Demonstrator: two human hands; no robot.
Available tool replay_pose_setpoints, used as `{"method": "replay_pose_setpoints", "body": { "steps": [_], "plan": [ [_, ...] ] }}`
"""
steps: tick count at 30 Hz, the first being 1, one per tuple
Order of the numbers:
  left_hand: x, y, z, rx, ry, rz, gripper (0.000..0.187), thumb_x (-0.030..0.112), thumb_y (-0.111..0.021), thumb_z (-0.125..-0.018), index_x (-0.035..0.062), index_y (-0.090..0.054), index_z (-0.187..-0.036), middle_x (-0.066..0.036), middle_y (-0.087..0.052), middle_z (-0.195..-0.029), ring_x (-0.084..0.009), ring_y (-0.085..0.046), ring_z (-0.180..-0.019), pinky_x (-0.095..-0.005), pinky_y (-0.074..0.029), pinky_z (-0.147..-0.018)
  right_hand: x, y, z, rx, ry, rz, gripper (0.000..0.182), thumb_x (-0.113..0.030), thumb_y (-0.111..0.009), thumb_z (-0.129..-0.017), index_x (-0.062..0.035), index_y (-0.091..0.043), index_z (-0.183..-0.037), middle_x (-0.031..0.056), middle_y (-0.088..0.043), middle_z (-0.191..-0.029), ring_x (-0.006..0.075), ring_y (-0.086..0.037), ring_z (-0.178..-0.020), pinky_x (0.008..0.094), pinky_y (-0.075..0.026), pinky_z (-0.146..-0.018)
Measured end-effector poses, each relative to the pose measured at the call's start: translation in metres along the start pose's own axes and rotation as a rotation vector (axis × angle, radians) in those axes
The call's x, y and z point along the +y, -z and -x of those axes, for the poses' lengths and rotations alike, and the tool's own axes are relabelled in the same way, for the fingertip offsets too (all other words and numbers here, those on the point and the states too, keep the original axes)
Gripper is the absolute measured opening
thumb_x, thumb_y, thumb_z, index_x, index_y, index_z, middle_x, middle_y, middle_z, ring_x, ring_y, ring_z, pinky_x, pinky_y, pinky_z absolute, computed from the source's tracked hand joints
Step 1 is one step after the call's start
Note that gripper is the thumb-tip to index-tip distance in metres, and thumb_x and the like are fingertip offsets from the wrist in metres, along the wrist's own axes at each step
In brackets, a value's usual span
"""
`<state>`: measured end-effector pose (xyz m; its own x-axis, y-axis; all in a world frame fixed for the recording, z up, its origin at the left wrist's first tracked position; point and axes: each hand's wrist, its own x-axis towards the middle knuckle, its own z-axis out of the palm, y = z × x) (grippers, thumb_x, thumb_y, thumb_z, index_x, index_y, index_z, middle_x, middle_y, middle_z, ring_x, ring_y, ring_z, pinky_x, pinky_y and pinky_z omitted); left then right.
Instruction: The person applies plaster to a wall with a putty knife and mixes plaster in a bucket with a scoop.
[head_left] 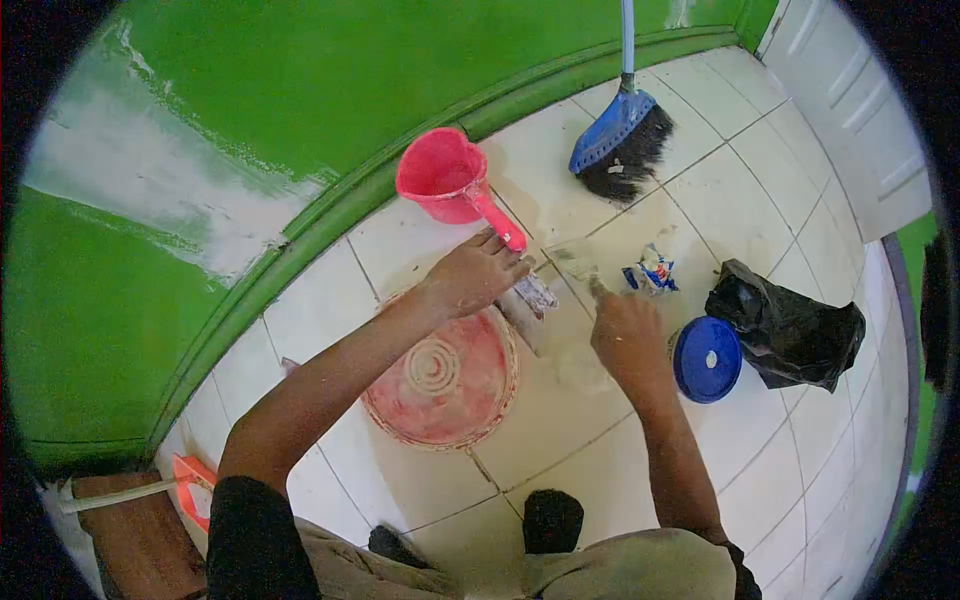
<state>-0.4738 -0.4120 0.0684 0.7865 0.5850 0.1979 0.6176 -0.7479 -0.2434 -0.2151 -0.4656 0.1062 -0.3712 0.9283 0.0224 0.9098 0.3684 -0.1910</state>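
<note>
Black cloth sleeves (258,540), bare hands (472,274), flat smeared scrapers (535,292)

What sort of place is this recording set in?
Likely an indoor room under repair or redecoration: the green wall bears a broad white patch, a white panelled door stands at one side, and the floor is tiled.

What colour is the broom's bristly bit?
The bristles are black, clearest in the head view.

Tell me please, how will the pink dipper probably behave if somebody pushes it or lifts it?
The pink dipper probably feels light and stiff, as it looks like thin moulded plastic. Its handle juts out to one side, near the left hand, so a push there might swing or tip it.
</note>
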Motion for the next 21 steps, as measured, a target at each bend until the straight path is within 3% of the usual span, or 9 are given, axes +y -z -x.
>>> {"method": "replay_pose_setpoints", "body": {
  "steps": [4, 6, 10, 13, 15, 17, 19, 21],
  "plan": [
    [0.000, 0.021, 0.003, -0.030, 0.011, 0.036, 0.033, 0.019, -0.056, -0.081, 0.0091, -0.063, -0.112, -0.007, -0.064, -0.110, -0.0250, -0.058, -0.110, -0.0401, -0.043, -0.099, -0.004, -0.029, -0.014, 0.113, -0.001, -0.010, 0.016, -0.009, -0.053, -0.083, -0.0020, -0.062, -0.094, 0.0161, -0.063, -0.077, 0.0322, -0.064, -0.072, 0.0446, -0.051, -0.063],
    [0.002, 0.028, -0.001, -0.217, 0.033, 0.072, 0.028, 0.018, -0.057, -0.081, 0.0107, -0.064, -0.107, -0.006, -0.065, -0.102, -0.0243, -0.060, -0.104, -0.0389, -0.045, -0.095, 0.000, -0.042, -0.019, 0.137, 0.018, 0.020, 0.016, -0.009, -0.053, -0.083, -0.0017, -0.063, -0.093, 0.0165, -0.062, -0.074, 0.0325, -0.064, -0.071, 0.0448, -0.051, -0.063],
    [0.004, 0.042, -0.007, -0.290, 0.058, 0.096, 0.025, 0.017, -0.058, -0.080, 0.0126, -0.064, -0.104, -0.005, -0.065, -0.097, -0.0236, -0.061, -0.099, -0.0383, -0.045, -0.091, 0.006, -0.045, -0.030, 0.274, 0.114, 0.039, 0.014, -0.010, -0.054, -0.083, -0.0013, -0.064, -0.088, 0.0170, -0.062, -0.069, 0.0330, -0.065, -0.069, 0.0443, -0.052, -0.063],
    [0.003, 0.044, -0.007, -0.344, 0.015, 0.071, 0.025, 0.016, -0.059, -0.079, 0.0144, -0.065, -0.103, -0.004, -0.066, -0.096, -0.0228, -0.061, -0.098, -0.0386, -0.045, -0.091, 0.009, -0.041, -0.052, 0.093, 0.069, 0.081, 0.015, -0.011, -0.053, -0.083, -0.0012, -0.064, -0.086, 0.0188, -0.064, -0.074, 0.0332, -0.067, -0.071, 0.0442, -0.054, -0.066],
    [0.001, 0.046, -0.004, -0.235, -0.053, 0.077, 0.022, 0.016, -0.060, -0.078, 0.0143, -0.066, -0.100, -0.004, -0.065, -0.094, -0.0226, -0.062, -0.097, -0.0393, -0.046, -0.089, 0.005, -0.035, -0.063, 0.085, 0.050, 0.090, 0.015, -0.011, -0.053, -0.083, -0.0013, -0.064, -0.084, 0.0195, -0.065, -0.076, 0.0338, -0.067, -0.073, 0.0442, -0.054, -0.067],
    [-0.001, 0.055, 0.000, -0.250, -0.066, 0.066, 0.020, 0.016, -0.060, -0.078, 0.0139, -0.066, -0.098, -0.004, -0.065, -0.093, -0.0226, -0.062, -0.097, -0.0393, -0.046, -0.089, 0.003, -0.032, -0.073, 0.073, 0.034, 0.098, 0.015, -0.011, -0.052, -0.083, -0.0014, -0.063, -0.082, 0.0201, -0.066, -0.078, 0.0343, -0.068, -0.075, 0.0443, -0.055, -0.068],
    [-0.002, 0.072, 0.004, -0.264, -0.081, 0.052, 0.019, 0.016, -0.060, -0.078, 0.0135, -0.066, -0.096, -0.004, -0.065, -0.092, -0.0227, -0.062, -0.096, -0.0393, -0.046, -0.089, 0.008, -0.027, -0.083, -0.013, 0.015, 0.037, 0.015, -0.009, -0.054, -0.080, -0.0018, -0.062, -0.090, 0.0225, -0.065, -0.089, 0.0375, -0.065, -0.086, 0.0471, -0.052, -0.079],
    [-0.001, 0.089, 0.012, -0.208, -0.051, 0.066, 0.015, 0.017, -0.060, -0.078, 0.0132, -0.064, -0.092, -0.004, -0.064, -0.091, -0.0220, -0.062, -0.095, -0.0374, -0.046, -0.090, 0.010, -0.027, -0.091, -0.021, 0.032, 0.050, 0.015, -0.009, -0.054, -0.080, -0.0018, -0.062, -0.091, 0.0226, -0.065, -0.089, 0.0375, -0.065, -0.086, 0.0467, -0.052, -0.079]
  ]
}}
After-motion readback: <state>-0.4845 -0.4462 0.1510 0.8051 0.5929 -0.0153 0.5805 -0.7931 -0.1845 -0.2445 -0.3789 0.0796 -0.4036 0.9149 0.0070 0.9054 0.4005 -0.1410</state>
